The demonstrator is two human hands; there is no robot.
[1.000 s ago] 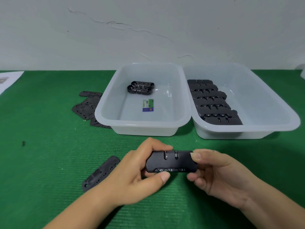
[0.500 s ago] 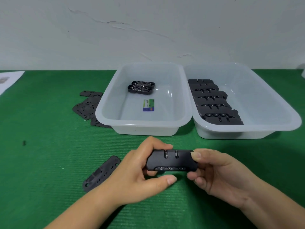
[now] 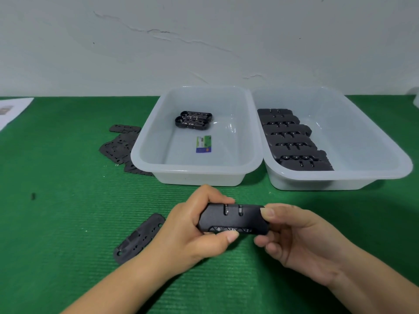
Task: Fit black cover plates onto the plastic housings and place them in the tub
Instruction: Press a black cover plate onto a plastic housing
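Both hands hold one black plastic housing [image 3: 232, 219] just above a green worktop [image 3: 68, 223], close to the person's body. The left hand [image 3: 195, 230] has its grip wrapped round the housing's left end, fingers curled over the top and the thumb pressing along the lower front edge. The right hand [image 3: 301, 239] pinches the right end, thumb on top and fingers underneath. The housing's smooth face, with two small slots and a row of three number dials, is turned toward the camera; whether a cover plate is already on its back cannot be told. Just left of the left hand, one loose cover plate [image 3: 139, 237] lies flat on the worktop. It looks like the piece to fit next. To do this well, the housing likely needs turning so its open side faces up, then the plate lined up edge to edge and pressed evenly with both thumbs, not forced at one corner. Farther away stand two pale translucent tubs, touching side by side. The left tub [image 3: 197, 171] holds two housings [image 3: 193, 120] with their open sides up, near its far left corner, and a small printed label on its floor. The right tub [image 3: 340, 175] holds a row of overlapping black housings [image 3: 292, 141] along its left wall. A loose pile of cover plates [image 3: 120, 147] lies left of the left tub.
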